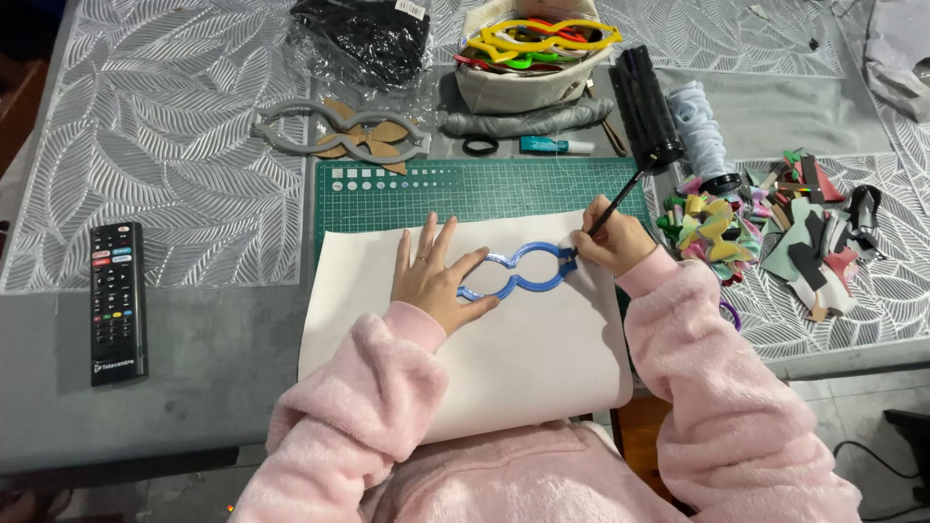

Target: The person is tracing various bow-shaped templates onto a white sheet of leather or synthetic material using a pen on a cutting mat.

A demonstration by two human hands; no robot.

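A blue wavy template [524, 271] lies flat on a cream sheet [542, 358] that covers part of a green cutting mat [484, 184]. My left hand [436, 279] presses on the template's left end with fingers spread. My right hand [612, 244] grips a thin black pen [616, 201], its tip at the template's right end. Both arms wear fluffy pink sleeves.
A black remote [116, 300] lies at the left. Behind the mat are a grey template on brown cardboard shapes [339, 134], a cream basket of coloured templates [531, 56], a black bag [368, 37], rolls of fabric [668, 111] and a heap of coloured scraps [775, 228] at the right.
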